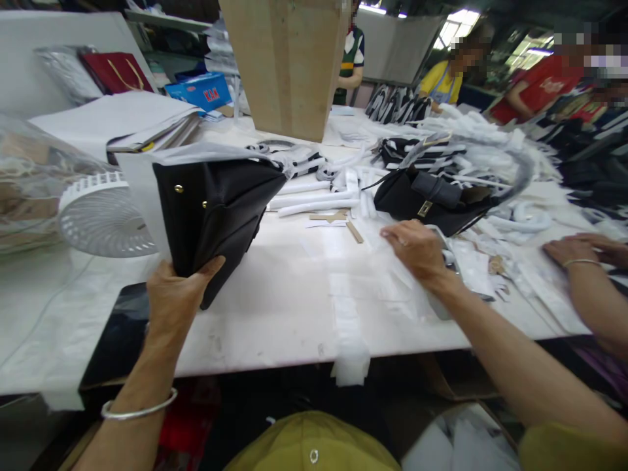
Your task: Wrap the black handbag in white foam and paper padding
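My left hand (pixel 179 288) grips a black handbag (pixel 216 209) by its lower edge, thumb on the near side. The bag is tilted on its side above the table, gold studs showing on its base. A white sheet (pixel 152 196) lies against the bag's far side. Over the table to the right, my right hand (pixel 417 252) has its fingers curled together at a thin translucent sheet (pixel 397 288); what lies under the fingers is partly hidden. Just beyond it lies another black handbag (pixel 432 199) with a gold clasp and a wrapped handle.
A white fan (pixel 98 216) stands left of the held bag, near a dark flat object (pixel 120 333). A tall cardboard box (pixel 289 72) stands behind. White wrapped strips (pixel 318 203) lie mid-table. At right are a co-worker's hands (pixel 583 252); other people stand beyond the heap.
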Available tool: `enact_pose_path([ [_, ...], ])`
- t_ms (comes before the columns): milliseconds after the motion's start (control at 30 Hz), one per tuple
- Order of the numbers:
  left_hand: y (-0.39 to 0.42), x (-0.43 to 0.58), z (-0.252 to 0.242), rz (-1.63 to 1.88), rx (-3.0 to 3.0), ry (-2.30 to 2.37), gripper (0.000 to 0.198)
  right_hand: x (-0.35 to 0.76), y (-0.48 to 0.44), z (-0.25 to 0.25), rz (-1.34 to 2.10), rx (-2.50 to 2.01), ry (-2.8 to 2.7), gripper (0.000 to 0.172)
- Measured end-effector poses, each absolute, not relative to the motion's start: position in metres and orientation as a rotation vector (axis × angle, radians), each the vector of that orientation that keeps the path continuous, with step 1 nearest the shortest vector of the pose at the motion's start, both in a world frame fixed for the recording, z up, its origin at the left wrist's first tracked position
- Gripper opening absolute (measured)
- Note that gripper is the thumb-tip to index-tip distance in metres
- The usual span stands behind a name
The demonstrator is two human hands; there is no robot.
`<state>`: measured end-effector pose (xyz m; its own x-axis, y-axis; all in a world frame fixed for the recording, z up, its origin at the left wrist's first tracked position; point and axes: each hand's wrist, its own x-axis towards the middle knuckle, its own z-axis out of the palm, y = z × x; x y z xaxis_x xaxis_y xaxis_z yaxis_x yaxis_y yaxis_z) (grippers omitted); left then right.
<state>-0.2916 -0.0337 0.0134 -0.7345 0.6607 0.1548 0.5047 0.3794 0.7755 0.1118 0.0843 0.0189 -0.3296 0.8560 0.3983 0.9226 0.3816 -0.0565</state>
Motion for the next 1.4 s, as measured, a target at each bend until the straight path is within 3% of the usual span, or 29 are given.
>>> enact_pose_path([
  [100,-0.033,-0.29,0.012,1.275,1.094,2.46,0.054,0.154,0.123,0.04,-0.659,-1.793,-2.368,0.026],
  [200,-0.033,-0.29,0.011,1.279,1.105,2.461,0.054,0.151,0.112,0.041,-0.714,-1.721,-2.392,0.038],
  [267,-0.034,-0.289,0.011,1.279,1.096,2.456,0.053,0.132,0.081,0.034,-0.493,-1.525,-2.449,0.03],
  [333,-0.034,-0.289,0.011,1.296,1.099,2.444,0.052,0.109,0.038,0.021,-0.057,-1.28,-2.571,0.018],
  [433,-0.034,-0.29,0.01,1.349,1.146,2.433,0.052,0.083,-0.023,-0.003,0.462,-1.08,-2.721,0.017],
  [533,-0.034,-0.29,0.008,1.355,1.171,2.433,0.053,0.073,-0.055,-0.027,0.6,-1.202,-2.739,0.035],
  [667,-0.035,-0.289,0.008,1.363,1.161,2.391,0.05,0.074,-0.058,-0.043,0.743,-1.274,-2.593,0.022],
  [900,-0.035,-0.294,0.001,1.345,1.183,2.39,0.05,0.085,-0.039,-0.038,1.422,-1.388,-2.025,0.031],
  [1067,-0.034,-0.295,0.002,1.344,1.209,2.395,0.049,0.09,-0.02,-0.027,1.571,-1.489,-1.69,0.036],
  [1200,-0.035,-0.292,0.005,1.379,1.211,2.355,0.048,0.053,-0.014,-0.006,1.525,-1.24,-1.549,0.033],
  [1400,-0.035,-0.292,0.007,1.366,1.171,2.386,0.048,-0.039,-0.044,-0.025,1.59,-0.714,-2.026,0.027],
])
